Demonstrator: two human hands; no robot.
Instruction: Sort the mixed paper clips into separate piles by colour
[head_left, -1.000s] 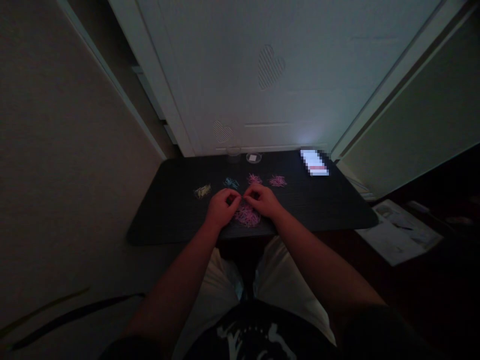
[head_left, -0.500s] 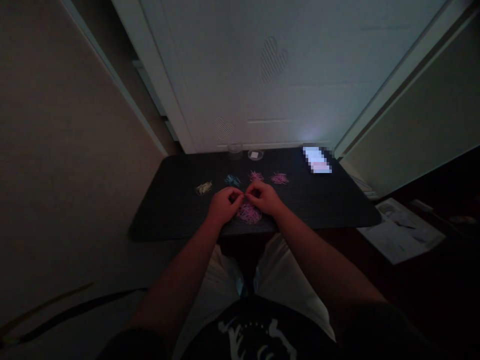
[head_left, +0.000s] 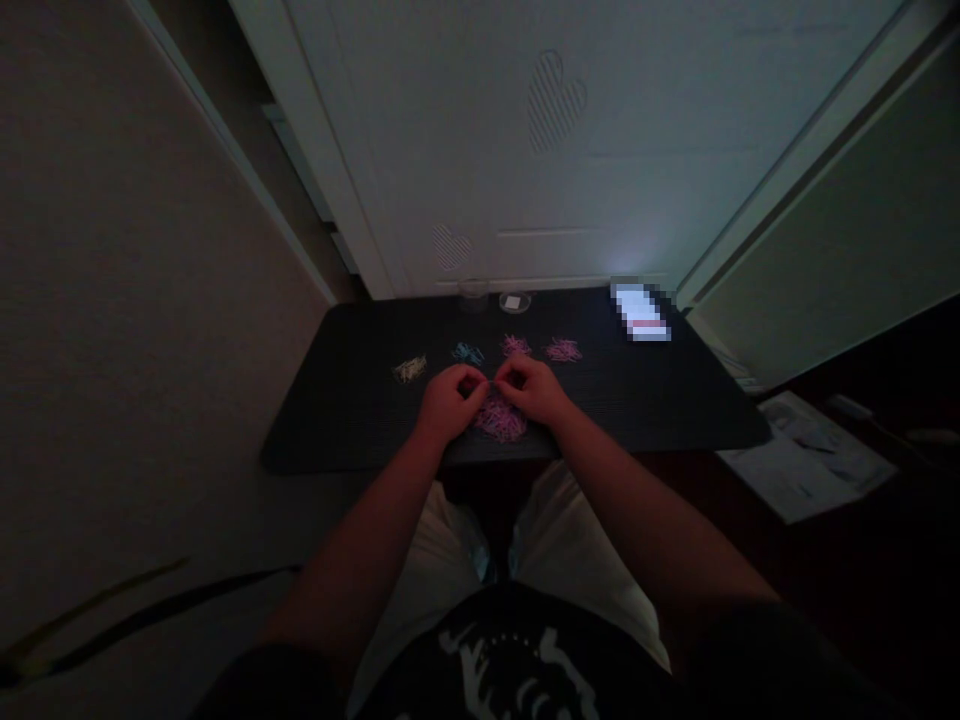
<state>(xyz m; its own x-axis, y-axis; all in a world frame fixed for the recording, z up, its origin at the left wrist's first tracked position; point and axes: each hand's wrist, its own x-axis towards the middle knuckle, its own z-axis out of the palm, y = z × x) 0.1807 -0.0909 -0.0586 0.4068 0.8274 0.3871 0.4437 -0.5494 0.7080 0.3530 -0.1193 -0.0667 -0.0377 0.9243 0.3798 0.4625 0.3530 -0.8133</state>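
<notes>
My left hand (head_left: 453,399) and my right hand (head_left: 534,387) meet fingertip to fingertip above the near middle of the dark table (head_left: 330,400). Each is closed in a pinch; whatever sits between the fingertips is too small and dim to name. Just below them lies a large heap of thin pink and purple pieces (head_left: 502,418), partly covered by the hands. Beyond the hands are smaller piles: cream sticks (head_left: 410,369) at left, blue ones (head_left: 468,353), a pink pile (head_left: 516,345) and another pink pile (head_left: 563,350) to the right.
At the table's back edge stand a clear round container (head_left: 473,294) and a clear lid (head_left: 515,302) with a white label. A lit, blurred-out screen (head_left: 641,311) lies at the back right. A white panel with heart patterns (head_left: 556,101) rises behind. Papers (head_left: 810,455) lie beyond the right side.
The camera view has shifted slightly. Both hands keep nearly the same pinched pose over the heap, and the piles look the same.
</notes>
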